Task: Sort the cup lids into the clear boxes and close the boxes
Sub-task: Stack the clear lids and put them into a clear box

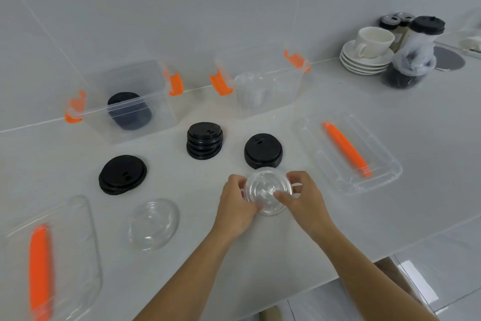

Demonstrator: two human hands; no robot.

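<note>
Both hands hold a clear cup lid stack [265, 192] just above the counter: my left hand [238, 206] grips its left rim, my right hand [303, 197] its right rim. Three black lid stacks lie behind it: one at the left [122, 174], a taller one in the middle [204, 140] and one at the right [263, 150]. Another clear lid [153, 224] lies at the front left. The left clear box [156, 112], with orange latches, holds black lids [129, 111]. The right clear box [286, 86] holds clear lids.
Two clear box covers with orange handles lie flat, one at the front left [83, 237] and one at the right [385, 172]. A white cup on stacked saucers [367, 58] and bagged black lids [413, 60] stand at the back right. The counter edge runs along the front right.
</note>
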